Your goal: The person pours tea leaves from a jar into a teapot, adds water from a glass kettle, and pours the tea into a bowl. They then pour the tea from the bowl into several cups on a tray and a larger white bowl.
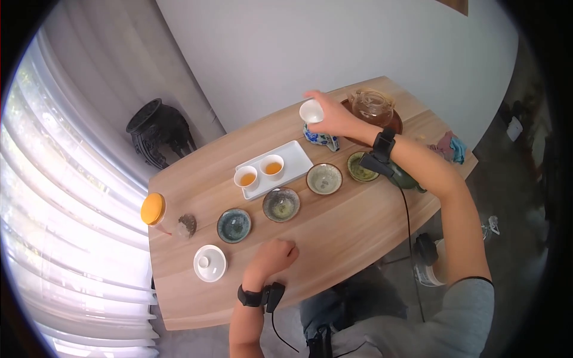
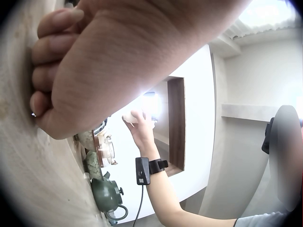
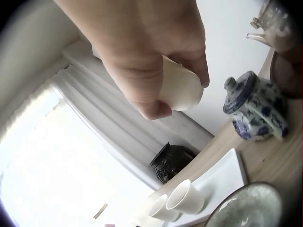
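My right hand point(image 1: 339, 118) is raised over the back of the table, pinching a small white cup point(image 1: 311, 111) between thumb and fingers. In the right wrist view that cup point(image 3: 182, 90) is tilted, partly covered by the hand. A blue-and-white teapot point(image 1: 321, 139) stands just below it. Left of this hand, a white rectangular tray point(image 1: 296, 158) carries two white cups point(image 1: 272, 167) of amber tea. My left hand point(image 1: 271, 261) rests on the table's near side, fingers loosely curled and holding nothing. Nearest it are a speckled grey bowl point(image 1: 281, 204), a blue-green bowl point(image 1: 234, 225) and a white lidded bowl point(image 1: 210, 263).
A pale bowl point(image 1: 324, 179) and a green bowl point(image 1: 362, 167) continue the row. Behind my right forearm a glass teapot point(image 1: 373, 107) sits on a brown tray. A green teapot point(image 2: 106, 193) and cloth point(image 1: 447, 149) lie right; an orange-lidded jar point(image 1: 153, 208) stands left.
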`<state>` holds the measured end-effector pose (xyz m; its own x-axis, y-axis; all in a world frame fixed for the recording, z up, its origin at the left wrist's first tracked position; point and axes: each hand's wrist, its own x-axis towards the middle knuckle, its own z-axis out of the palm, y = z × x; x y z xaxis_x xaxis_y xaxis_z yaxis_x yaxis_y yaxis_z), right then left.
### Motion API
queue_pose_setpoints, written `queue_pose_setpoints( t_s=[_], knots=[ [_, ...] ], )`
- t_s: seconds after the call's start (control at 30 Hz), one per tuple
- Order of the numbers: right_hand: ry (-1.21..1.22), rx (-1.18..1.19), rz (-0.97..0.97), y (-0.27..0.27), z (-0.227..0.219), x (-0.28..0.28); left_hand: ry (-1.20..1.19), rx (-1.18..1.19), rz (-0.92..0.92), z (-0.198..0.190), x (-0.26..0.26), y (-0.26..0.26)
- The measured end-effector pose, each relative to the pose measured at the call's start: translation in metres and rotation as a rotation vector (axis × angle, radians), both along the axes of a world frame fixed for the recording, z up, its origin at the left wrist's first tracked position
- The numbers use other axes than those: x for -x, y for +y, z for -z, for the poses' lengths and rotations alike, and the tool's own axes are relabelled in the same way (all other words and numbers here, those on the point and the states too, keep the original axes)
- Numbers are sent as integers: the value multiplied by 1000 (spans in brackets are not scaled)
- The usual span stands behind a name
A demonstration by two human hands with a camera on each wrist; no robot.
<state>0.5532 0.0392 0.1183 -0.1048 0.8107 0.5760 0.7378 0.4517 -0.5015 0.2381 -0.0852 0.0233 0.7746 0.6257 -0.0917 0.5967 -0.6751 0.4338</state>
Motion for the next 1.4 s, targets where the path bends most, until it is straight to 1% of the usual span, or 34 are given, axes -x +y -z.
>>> queue_pose_setpoints(
  t_s=[0.03, 0.1, 0.13, 0.2, 0.27, 0.37, 0.47, 0.53, 0.57, 0.63, 0.67, 0.73, 0.77, 0.83, 0.87, 0.97, 1.03, 1.07, 1.17, 1.23, 1.27, 1.33, 1.37, 1.4],
  knots=[
    [-55, 52, -44, 6, 13, 10, -6, 2, 12, 1, 0, 1],
    [4, 306, -121, 12, 32, 24, 4, -14, 12, 5, 1, 1],
    [7, 298, -124, 15, 41, 28, 7, -26, 17, 5, 1, 2],
    [-58, 429, -131, 20, 58, 35, 13, -35, 18, 1, 0, 0],
    [-75, 431, -126, 24, 70, 39, 14, -39, 14, -1, 0, 0],
    [-106, 454, -136, 27, 75, 46, -9, -25, 12, 1, 1, 0],
    [-149, 409, -161, 33, 86, 47, -22, -20, 15, 2, 1, 0],
    [-155, 507, -170, 34, 81, 49, -25, -23, 22, 1, 1, 0],
    [-159, 508, -175, 32, 79, 51, -27, -21, 16, 0, 0, 0],
    [-350, 516, -36, 20, 64, 60, -33, -24, -5, -3, -1, -2],
    [-354, 516, -41, 20, 60, 63, -36, -23, -11, -1, 0, -1],
    [-312, 279, -161, 20, 56, 68, -13, -38, 0, 4, 1, -1],
    [-310, 282, -166, 19, 57, 74, -11, -34, -4, 5, 1, -2],
    [-404, 302, -181, 21, 58, 84, 18, -48, 18, 3, 1, 1],
    [-399, 293, -178, 20, 57, 88, 23, -58, 21, 2, 1, 1],
    [-462, 306, -117, 20, 65, 96, 13, -24, 2, 2, 0, 1],
    [-378, 268, -84, 29, 75, 98, 22, -26, 23, 2, 0, 2],
    [-379, 264, -82, 33, 80, 97, 21, -31, 24, 2, 0, 1],
    [-343, 257, -56, 36, 72, 96, 7, -33, 16, 1, 0, 1],
    [-211, 383, -63, 31, 45, 93, -10, -28, 8, 0, -1, 0],
    [-209, 382, -55, 27, 30, 88, -9, -29, 15, 1, -1, 0],
    [-47, 519, -159, 20, -1, 74, -17, -30, 28, 5, -1, 2],
    [-46, 520, -145, 19, -9, 65, -19, -29, 41, 6, -1, 1],
    [113, 526, -160, 17, -15, 53, -12, -21, 27, 6, -1, 2]
  ],
)
